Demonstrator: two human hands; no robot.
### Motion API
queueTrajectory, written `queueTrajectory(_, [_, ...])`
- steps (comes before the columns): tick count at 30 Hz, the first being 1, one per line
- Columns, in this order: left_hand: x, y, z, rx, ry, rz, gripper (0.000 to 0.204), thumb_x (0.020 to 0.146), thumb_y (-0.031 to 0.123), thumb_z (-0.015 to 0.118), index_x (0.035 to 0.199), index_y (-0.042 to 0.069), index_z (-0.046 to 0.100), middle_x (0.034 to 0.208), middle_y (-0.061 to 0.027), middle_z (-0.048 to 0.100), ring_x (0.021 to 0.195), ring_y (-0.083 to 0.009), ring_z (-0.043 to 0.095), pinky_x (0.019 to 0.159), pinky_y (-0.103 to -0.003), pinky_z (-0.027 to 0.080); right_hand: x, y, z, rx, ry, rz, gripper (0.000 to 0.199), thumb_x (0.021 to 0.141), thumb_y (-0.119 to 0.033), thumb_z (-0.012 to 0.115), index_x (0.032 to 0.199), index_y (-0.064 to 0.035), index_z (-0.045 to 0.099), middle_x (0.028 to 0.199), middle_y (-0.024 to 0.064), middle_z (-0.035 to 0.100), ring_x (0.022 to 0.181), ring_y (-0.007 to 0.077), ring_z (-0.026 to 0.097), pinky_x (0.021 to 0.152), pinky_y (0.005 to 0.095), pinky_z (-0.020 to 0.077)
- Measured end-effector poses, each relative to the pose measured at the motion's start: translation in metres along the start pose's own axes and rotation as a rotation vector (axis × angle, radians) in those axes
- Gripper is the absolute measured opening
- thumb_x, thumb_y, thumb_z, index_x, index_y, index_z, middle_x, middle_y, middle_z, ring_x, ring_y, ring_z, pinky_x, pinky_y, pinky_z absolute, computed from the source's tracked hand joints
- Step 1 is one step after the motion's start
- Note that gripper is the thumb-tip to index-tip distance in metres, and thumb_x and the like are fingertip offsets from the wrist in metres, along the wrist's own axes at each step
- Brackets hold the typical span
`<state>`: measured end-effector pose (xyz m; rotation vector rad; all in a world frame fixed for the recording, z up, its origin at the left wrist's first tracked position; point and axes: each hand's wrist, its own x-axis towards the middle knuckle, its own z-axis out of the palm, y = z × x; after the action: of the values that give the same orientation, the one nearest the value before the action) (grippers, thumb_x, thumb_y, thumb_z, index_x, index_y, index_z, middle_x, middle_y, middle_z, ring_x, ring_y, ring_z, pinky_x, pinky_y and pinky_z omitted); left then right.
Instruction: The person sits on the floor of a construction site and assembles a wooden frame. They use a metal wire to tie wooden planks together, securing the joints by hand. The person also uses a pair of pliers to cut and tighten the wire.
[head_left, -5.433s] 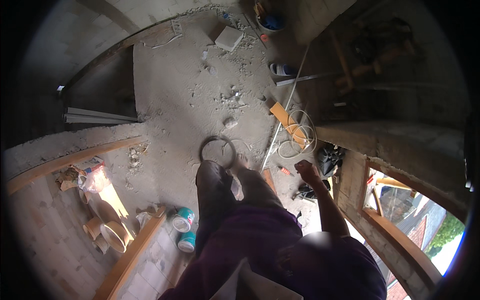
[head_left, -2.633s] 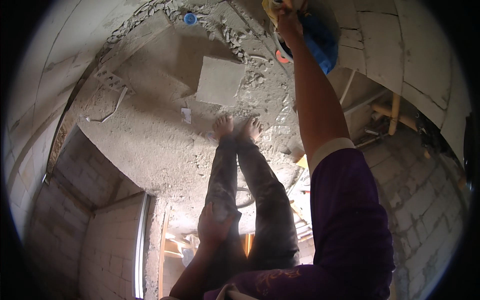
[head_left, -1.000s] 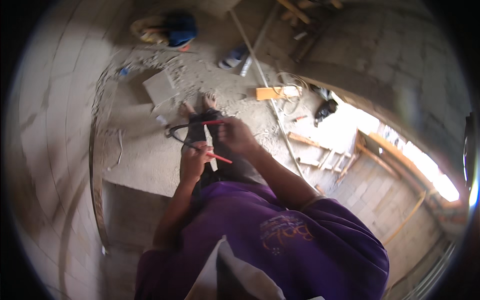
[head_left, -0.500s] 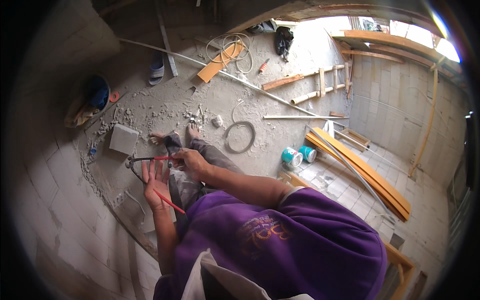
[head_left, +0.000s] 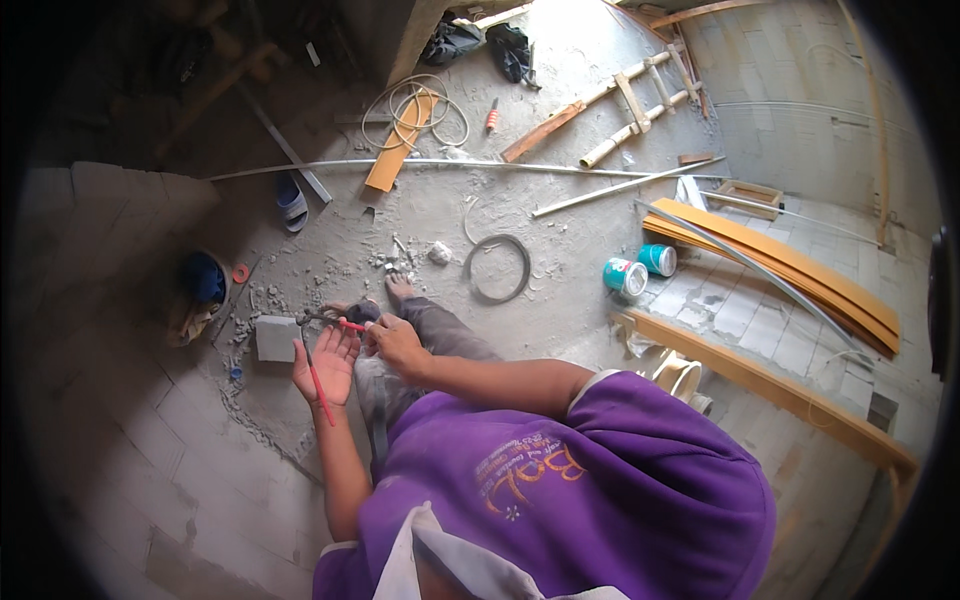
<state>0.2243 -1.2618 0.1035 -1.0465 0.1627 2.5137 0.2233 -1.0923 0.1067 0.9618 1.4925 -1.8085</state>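
Printed lettering on the chest of the wearer's purple short-sleeved shirt (head_left: 600,490): 1 line of large golden-orange letters (head_left: 545,478), slanting across the fabric, with several rows of much smaller pale print (head_left: 512,463) beside it and 1 small white flower-shaped mark (head_left: 513,513). On the floor at right, 2 teal paint cans: the nearer can (head_left: 625,278) bears a white label with dark and red marks, too small to read.

1. My two-handled tool (head_left: 316,378): grips (head_left: 324,398) smooth, plastic-looking; shanks dark matt metal.
2. My shirt (head_left: 620,470): soft matt cloth.
3. Dark coil (head_left: 526,270): matt.
4. Floor (head_left: 565,325) around coil: rough, dusty, matt.
5. Cans (head_left: 627,277) right of coil: glossy.
6. Planks (head_left: 795,277) farther right of coil: smooth, wood-look.
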Motion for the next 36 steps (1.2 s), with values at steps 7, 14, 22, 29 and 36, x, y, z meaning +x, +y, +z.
queueTrajectory(7, [-0.003, -0.013, 0.046, 0.275, -0.291, -0.050, 0.088, 0.082, 0.051, 0.069, 0.138, -0.007, 0.035, 0.133, -0.0226, 0.048, 0.126, -0.0424, 0.046, 0.110, -0.055, 0.033, -0.057, -0.040, -0.031, 0.011, -0.135, -0.103, 0.030, 0.096, -0.029, 0.058, 0.086, -0.0005, 0.056, 0.070, 0.0072, 0.060, 0.062, 0.0143, 0.059, 0.057, 0.0297, 0.0473])
queueTrajectory(14, [0.020, -0.033, 0.087, 0.742, 0.061, 0.163, 0.027, 0.089, 0.027, 0.070, 0.079, 0.008, 0.055, 0.068, -0.0013, 0.053, 0.062, -0.0158, 0.057, 0.065, -0.036, 0.051, -0.066, -0.049, -0.054, -0.304, -0.316, -0.317, 0.045, 0.090, -0.038, 0.064, 0.103, 0.0047, 0.061, 0.086, 0.0153, 0.066, 0.081, 0.0227, 0.064, 0.071, 0.0355, 0.0511])
queueTrajectory(22, [0.020, -0.023, 0.146, 1.191, 0.139, 0.430, 0.048, 0.093, 0.049, 0.059, 0.079, 0.004, 0.055, 0.071, -0.0088, 0.062, 0.067, -0.0149, 0.059, 0.063, -0.027, 0.047, -0.061, -0.108, -0.004, -0.727, -0.243, -0.467, 0.058, 0.075, -0.021, 0.068, 0.122, 0.0079, 0.050, 0.110, 0.0299, 0.062, 0.103, 0.0403, 0.062, 0.086, 0.0414, 0.0499])
queueTrajectory(29, [0.024, -0.011, 0.182, 1.405, -0.217, 0.278, 0.035, 0.093, 0.037, 0.065, 0.092, 0.003, 0.056, 0.085, -0.0052, 0.064, 0.075, -0.0115, 0.060, 0.073, -0.028, 0.049, -0.045, -0.107, 0.000, -0.561, 0.116, -0.695, 0.039, 0.085, -0.025, 0.050, 0.115, -0.0013, 0.057, 0.102, 0.0254, 0.066, 0.095, 0.0431, 0.063, 0.082, 0.0464, 0.0491])
queueTrajectory(36, [0.038, 0.006, 0.155, 1.837, -0.314, -0.046, 0.049, 0.091, 0.026, 0.069, 0.126, -0.004, 0.054, 0.110, -0.0131, 0.065, 0.097, -0.0182, 0.063, 0.084, -0.029, 0.048, -0.081, -0.120, -0.090, -0.537, 0.446, -0.400, 0.034, 0.092, -0.031, 0.048, 0.104, -0.0001, 0.055, 0.091, 0.0280, 0.065, 0.089, 0.0431, 0.064, 0.081, 0.0493, 0.0480])
